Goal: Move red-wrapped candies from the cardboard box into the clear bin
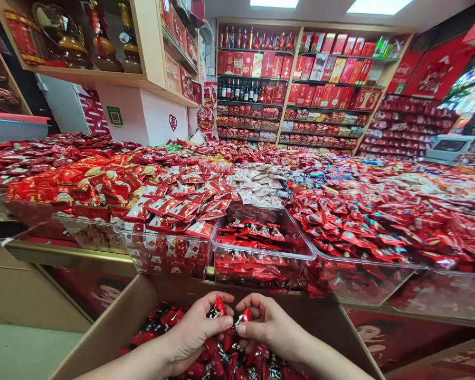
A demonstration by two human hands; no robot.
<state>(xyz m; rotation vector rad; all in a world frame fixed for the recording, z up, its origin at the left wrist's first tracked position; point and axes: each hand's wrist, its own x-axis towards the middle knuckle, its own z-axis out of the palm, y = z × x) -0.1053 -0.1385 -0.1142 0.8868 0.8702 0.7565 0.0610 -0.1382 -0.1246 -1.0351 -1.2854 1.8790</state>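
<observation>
Both hands are together above an open cardboard box (98,327) of red and black wrapped candies (209,367). My left hand (206,322) is closed, thumb and fingers pinching a red-wrapped candy (219,306). Close beside it, my right hand (265,324) pinches another red-wrapped candy (244,316) between thumb and fingers. Whether more pieces lie inside either palm is hidden. Just beyond the box stands a clear plastic bin (261,252), partly filled with similar red and black candies (253,231).
Heaped bins of red packets (178,200) flank the clear bin on the left, and red candies (340,221) on the right. White packets (257,182) lie behind it. Shelves (288,79) of bottles and boxes line the back wall. A cabinet (142,53) juts out at upper left.
</observation>
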